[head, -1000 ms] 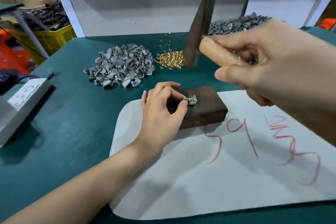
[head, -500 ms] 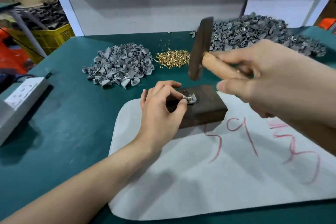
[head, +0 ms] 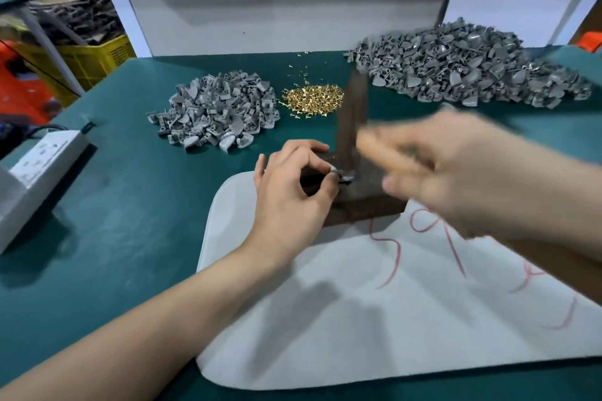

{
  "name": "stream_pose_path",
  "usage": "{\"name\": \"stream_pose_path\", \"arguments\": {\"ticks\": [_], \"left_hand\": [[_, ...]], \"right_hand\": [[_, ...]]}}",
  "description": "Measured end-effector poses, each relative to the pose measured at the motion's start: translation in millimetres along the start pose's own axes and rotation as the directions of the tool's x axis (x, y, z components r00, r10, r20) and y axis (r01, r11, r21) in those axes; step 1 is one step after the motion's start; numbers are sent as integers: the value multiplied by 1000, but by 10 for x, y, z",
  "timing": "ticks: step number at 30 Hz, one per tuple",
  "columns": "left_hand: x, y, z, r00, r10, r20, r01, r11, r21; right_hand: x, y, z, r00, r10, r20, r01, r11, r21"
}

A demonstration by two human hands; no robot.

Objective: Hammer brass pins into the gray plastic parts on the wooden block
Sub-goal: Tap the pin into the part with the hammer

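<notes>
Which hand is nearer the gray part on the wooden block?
Left. The left hand pinches the gray part at its left edge; the right hand is off to its right, gripping the hammer handle.

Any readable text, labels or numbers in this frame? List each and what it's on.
"59": red handwriting on the white sheet, near the wooden block; the right hand, gripping the hammer, partly covers the 9.
Further red strokes to its right, same sheet: not legible.
Power strip: markings too blurred to read.
Nothing else carries text.
</notes>
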State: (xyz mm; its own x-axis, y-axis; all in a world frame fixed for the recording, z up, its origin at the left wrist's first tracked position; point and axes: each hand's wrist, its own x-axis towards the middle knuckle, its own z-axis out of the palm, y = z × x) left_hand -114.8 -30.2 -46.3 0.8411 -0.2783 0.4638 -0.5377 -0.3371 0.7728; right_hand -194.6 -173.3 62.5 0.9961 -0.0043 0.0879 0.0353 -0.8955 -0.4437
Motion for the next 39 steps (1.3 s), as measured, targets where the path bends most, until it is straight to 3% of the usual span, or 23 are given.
{"name": "stream_pose_path", "arguments": {"ticks": [2,5,8,11,14,16,18,23,30,39], "left_hand": [[-8,0,-4,1000,1,0,-1,1000,5],[10,-17,10,1000,8,-3,-8,1000,6],[-11,-22,5,1000,0,-11,0,1000,-1],[1,-30,9,1000,18,-10,-18,1000,-10],[2,-15,11,1000,0,-14,0,1000,-12],[-8,-27,19,1000,6,-18,-7,1000,-14],[-14,-25,23,1000,-8,-24,7,999,-35],[23,5,-7,992,-112,-50,107,989,-99],[22,-2,0,988,-151,-34,144,977,-160],[19,-27,0,989,-141,-39,130,969,-211]], "right_hand": [[-35,5,15,999,2,37,-3,1000,29],[4,33,-32,998,-10,-66,12,1000,26],[-19,36,-27,1000,-6,-4,6,999,48],[-17,66,-26,991,-50,-126,58,997,58],[5,75,21,999,-46,16,45,997,67],[27,129,-22,988,-90,-126,102,991,92],[25,174,-117,970,-51,-237,111,963,247],[-1,239,-15,995,68,-68,-13,796,605],[-8,444,222,986,167,5,-118,678,726],[-37,616,366,980,62,191,-199,427,882]]}}
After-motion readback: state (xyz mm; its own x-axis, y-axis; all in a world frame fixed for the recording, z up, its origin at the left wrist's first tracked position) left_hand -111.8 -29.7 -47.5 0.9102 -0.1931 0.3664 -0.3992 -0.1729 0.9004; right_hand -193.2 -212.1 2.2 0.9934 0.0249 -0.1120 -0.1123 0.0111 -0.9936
